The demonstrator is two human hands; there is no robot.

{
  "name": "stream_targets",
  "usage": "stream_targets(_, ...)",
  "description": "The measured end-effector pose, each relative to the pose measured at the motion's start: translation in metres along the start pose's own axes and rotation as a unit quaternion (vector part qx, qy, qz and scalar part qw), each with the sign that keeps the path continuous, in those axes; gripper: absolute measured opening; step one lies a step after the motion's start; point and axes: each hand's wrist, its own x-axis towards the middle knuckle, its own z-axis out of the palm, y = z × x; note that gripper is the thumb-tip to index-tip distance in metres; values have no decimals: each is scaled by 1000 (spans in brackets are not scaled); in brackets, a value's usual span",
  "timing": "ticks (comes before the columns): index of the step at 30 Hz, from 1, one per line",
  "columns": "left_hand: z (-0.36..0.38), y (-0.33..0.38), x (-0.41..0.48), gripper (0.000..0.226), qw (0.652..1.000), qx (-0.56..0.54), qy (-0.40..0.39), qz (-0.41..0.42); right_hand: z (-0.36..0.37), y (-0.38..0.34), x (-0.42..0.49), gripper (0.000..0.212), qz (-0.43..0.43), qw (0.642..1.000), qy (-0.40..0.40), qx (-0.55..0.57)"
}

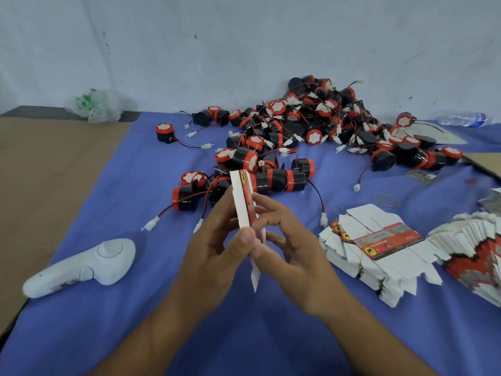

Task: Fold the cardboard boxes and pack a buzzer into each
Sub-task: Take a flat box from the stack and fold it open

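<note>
Box point(243, 202) stands edge-on as I watch: left hand point(214, 248) pinches it, right hand point(290, 240) grips its side, buzzers point(313, 137) behind.

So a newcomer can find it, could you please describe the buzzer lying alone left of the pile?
On the blue cloth, look to the heap of red-and-black buzzers against the wall. Left of its edge stands a lone buzzer, white face up. Unlike the others, it stands clear of them.
</note>
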Motion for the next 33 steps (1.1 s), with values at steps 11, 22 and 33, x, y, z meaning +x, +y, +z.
stream_targets(11,-8,-6,2,67,992,98,63,-57,9,2,0,36,-44,984,91,-149)
stream_targets(22,-10,-1,5,74,986,47,140,-77,7,2,5,31,-105,907,292,-284)
stream_targets(33,-4,0,5,27,976,-85,156,-126,-12,6,4,63,66,978,56,-189)
